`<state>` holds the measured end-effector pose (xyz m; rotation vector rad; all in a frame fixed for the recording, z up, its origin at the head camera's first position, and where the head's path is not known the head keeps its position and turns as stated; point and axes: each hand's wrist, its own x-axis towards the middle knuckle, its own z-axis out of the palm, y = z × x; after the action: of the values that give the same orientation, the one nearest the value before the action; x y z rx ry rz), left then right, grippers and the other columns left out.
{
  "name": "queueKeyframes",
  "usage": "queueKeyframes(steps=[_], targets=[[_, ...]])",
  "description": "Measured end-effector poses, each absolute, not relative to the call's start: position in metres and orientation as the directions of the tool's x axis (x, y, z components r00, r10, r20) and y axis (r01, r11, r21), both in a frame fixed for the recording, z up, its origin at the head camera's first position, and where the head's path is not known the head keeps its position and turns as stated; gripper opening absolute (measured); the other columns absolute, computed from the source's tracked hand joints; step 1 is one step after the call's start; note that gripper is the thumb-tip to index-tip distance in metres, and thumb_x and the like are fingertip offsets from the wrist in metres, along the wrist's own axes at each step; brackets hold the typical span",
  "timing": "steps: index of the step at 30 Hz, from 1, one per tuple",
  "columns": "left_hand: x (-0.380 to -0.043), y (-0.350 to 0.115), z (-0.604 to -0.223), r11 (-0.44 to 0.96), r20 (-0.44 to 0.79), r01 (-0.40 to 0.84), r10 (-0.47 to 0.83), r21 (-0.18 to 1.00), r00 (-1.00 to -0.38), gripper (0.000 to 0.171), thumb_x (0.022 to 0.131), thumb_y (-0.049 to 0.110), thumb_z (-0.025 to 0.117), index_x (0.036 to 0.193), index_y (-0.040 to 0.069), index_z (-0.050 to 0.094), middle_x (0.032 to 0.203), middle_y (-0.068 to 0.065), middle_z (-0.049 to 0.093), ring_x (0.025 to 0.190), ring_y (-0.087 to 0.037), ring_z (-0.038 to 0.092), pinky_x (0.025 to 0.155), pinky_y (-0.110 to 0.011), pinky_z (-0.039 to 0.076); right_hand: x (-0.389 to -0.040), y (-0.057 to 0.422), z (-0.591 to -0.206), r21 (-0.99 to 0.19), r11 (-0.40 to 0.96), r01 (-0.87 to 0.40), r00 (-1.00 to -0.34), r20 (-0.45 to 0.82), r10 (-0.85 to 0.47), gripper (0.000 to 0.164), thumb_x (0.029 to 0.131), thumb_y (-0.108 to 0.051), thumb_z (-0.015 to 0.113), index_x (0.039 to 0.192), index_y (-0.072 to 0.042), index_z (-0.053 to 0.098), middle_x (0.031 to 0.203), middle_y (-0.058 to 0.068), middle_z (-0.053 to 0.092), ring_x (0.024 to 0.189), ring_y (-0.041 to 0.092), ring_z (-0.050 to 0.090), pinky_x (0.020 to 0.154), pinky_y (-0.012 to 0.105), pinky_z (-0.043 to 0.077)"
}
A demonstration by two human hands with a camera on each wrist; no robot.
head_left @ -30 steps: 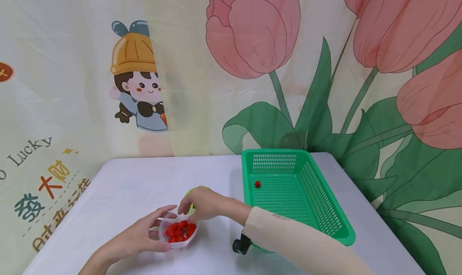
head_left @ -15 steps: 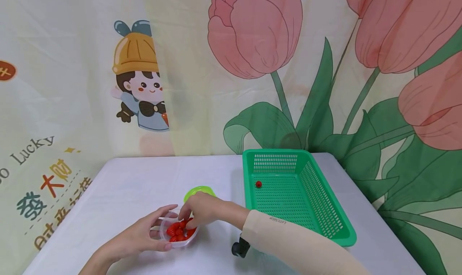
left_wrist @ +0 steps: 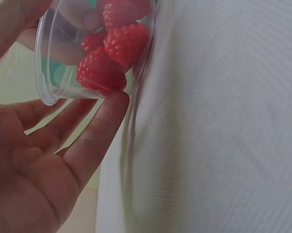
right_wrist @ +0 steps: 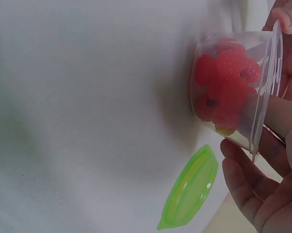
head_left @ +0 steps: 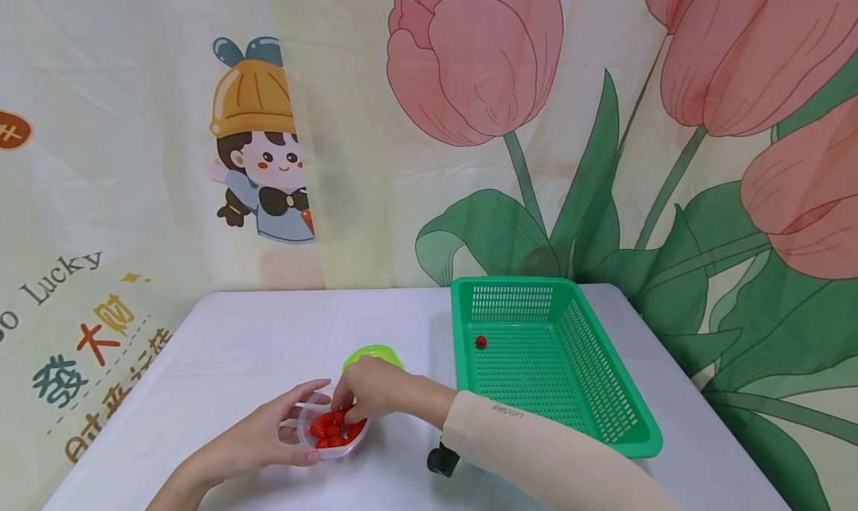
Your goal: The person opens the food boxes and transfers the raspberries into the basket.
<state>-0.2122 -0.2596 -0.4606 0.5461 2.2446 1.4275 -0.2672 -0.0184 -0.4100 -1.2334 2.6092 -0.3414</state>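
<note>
A clear plastic tub point(head_left: 333, 454) of red toy-like raspberries point(head_left: 326, 427) is set on the white-covered table point(head_left: 268, 340), left of centre at the near side. Its left side is held by the left hand point(head_left: 251, 440), with thumb and fingers curved round the wall. The fingertips of the right hand point(head_left: 375, 386) are dipped among the raspberries from the right; whether one is pinched cannot be told, as the contact is partly hidden. A lime-green lid point(head_left: 375, 352) is seen just beyond the right hand. Farther right, a green perforated basket point(head_left: 646, 442) is placed, with a single red berry point(head_left: 480, 342) lying toward its far left.
</note>
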Motion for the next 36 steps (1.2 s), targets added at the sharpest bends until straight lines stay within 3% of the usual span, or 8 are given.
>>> queueKeyframes(steps=[21,28,36], targets=[[-0.213,-0.260,-0.462,0.348,-0.104,0.120,0.561,0.930,-0.821,0.094,0.092,0.016,0.084,0.167,0.012,0.027,0.157,-0.024,0.045,0.132,-0.041,0.057,0.094,-0.029,0.060,-0.266,-0.015,-0.402,-0.228,0.593,-0.772,-0.599,-0.049,-0.799,0.019,0.094,-0.023,0.083,0.113,-0.025,0.085,0.097,-0.016,0.079,0.088,-0.005,0.064,0.079,0.007,0.046],[-0.214,-0.260,-0.462,0.366,-0.105,0.126,0.549,0.922,-0.830,0.094,0.091,0.017,0.085,0.167,0.013,0.028,0.156,-0.024,0.046,0.134,-0.041,0.054,0.093,-0.028,0.060,-0.268,-0.002,-0.387,-0.333,0.567,-0.753,-0.597,-0.017,-0.802,0.018,0.096,-0.016,0.081,0.113,-0.017,0.084,0.096,-0.011,0.079,0.084,-0.004,0.065,0.072,0.006,0.050],[-0.217,-0.259,-0.463,0.386,-0.114,0.127,0.543,0.914,-0.832,0.095,0.090,0.019,0.085,0.167,0.013,0.028,0.154,-0.023,0.049,0.134,-0.039,0.054,0.094,-0.023,0.058,-0.279,0.023,-0.355,-0.398,0.557,-0.729,-0.617,0.027,-0.787,0.017,0.095,-0.017,0.082,0.112,-0.015,0.084,0.095,-0.009,0.079,0.083,-0.002,0.066,0.077,0.010,0.051]])
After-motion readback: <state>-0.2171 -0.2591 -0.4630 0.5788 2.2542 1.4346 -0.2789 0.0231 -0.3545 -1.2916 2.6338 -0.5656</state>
